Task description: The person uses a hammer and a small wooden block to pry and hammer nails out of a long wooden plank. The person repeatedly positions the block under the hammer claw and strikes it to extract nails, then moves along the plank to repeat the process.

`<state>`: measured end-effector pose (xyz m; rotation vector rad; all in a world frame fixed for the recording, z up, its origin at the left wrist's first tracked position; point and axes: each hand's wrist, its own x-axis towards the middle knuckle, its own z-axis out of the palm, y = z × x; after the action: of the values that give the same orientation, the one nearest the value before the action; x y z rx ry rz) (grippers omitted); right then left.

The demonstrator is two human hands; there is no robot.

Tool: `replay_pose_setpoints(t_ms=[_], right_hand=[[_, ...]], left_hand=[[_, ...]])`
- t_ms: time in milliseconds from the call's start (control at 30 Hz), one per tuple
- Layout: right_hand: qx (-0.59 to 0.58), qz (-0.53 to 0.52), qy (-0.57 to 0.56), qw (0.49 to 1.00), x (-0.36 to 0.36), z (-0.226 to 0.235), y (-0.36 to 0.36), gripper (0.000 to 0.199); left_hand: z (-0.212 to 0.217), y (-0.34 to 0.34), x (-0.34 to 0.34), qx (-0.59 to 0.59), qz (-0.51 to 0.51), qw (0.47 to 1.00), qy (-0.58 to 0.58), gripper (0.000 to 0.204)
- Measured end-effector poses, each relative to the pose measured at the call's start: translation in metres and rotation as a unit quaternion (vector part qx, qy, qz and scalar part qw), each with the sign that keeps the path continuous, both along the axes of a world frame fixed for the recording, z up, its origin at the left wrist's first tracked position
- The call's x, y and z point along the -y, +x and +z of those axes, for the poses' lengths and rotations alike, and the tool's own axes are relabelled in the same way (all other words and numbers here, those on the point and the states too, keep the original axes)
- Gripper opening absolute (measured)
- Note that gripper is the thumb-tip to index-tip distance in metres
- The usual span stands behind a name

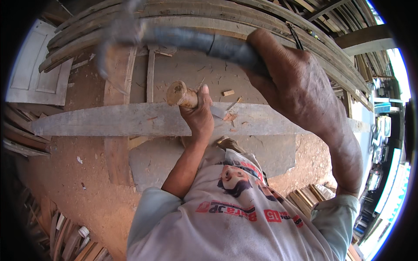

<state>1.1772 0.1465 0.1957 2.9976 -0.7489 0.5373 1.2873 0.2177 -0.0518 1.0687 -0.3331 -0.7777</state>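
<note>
My left hand (199,116) is wrapped round the wooden handle of a chisel (182,95), with the thumb up along it. The chisel's flat blade (218,112) points right and meets the long wooden plank (156,122) beside a small reddish cut with chips. Raised above and to the right, my right hand (289,76) grips the dark wrapped handle of a hammer (191,41). The hammer's head (124,32) is smeared by motion at the upper left, apart from the chisel's butt end.
Stacked long boards (204,15) line the far side. A white panelled door (37,69) leans at the left. Wood offcuts (72,239) lie at the lower left, more (309,198) at the lower right. A loose wood chip (228,92) lies beyond the plank.
</note>
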Motion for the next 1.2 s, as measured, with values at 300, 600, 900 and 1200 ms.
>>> replay_pose_setpoints(t_ms=[300, 600, 900, 1200], right_hand=[[-0.216, 0.036, -0.019, 0.976, -0.004, -0.025, -0.007, 0.014], [-0.255, 0.019, 0.063, 0.965, -0.016, -0.042, -0.005, 0.010], [-0.149, -0.130, 0.191, 0.961, -0.021, -0.071, -0.061, 0.019], [-0.027, -0.358, 0.332, 0.873, -0.066, -0.135, -0.157, 0.031]], left_hand=[[-0.021, -0.004, 0.000, -0.002, 0.024, 0.999, -0.025, 0.023], [-0.022, 0.001, -0.010, 0.021, 0.004, 1.000, 0.005, 0.021], [-0.006, 0.040, -0.012, -0.001, -0.010, 0.997, -0.073, 0.046], [-0.057, 0.069, -0.018, -0.202, 0.014, 0.979, -0.002, 0.022]])
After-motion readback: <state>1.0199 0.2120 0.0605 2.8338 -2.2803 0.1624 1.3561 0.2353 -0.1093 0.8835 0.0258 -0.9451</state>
